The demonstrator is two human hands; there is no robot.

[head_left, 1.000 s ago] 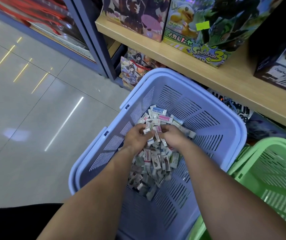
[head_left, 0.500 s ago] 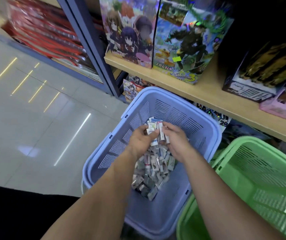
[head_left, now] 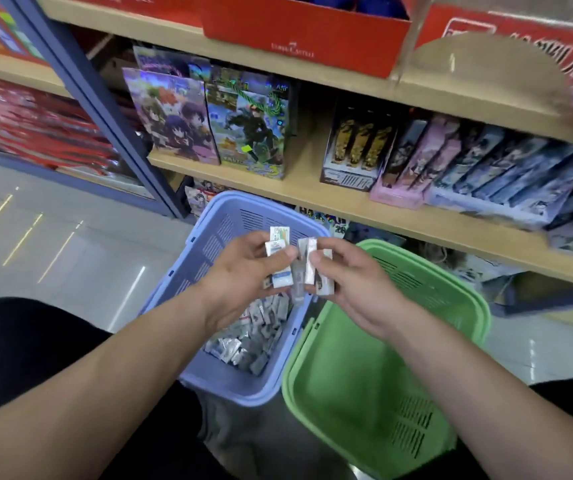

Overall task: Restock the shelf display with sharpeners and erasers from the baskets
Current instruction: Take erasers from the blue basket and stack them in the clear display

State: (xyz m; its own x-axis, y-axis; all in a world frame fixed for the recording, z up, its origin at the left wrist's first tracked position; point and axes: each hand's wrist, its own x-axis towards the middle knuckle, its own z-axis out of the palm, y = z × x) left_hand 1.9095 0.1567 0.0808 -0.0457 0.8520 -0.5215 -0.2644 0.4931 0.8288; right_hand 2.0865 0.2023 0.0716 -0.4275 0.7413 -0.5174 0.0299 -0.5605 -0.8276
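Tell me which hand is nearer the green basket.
Right. The right hand, holding packets, is over the green basket at its left rim. The left hand, also holding packets, is farther left, over the blue basket.

Bare forearms, black clothing at lap

Legible marking, one item: the brand "FABER-CASTELL", white letters on the front face of the red carton at the front edge of the top shelf.

Partial: large letters beginning "HA" on a pack under the front edge of the middle shelf; the rest is hidden.

Illegible: white characters on the red box at the top right, blurred. The print on the packets is too small to read.
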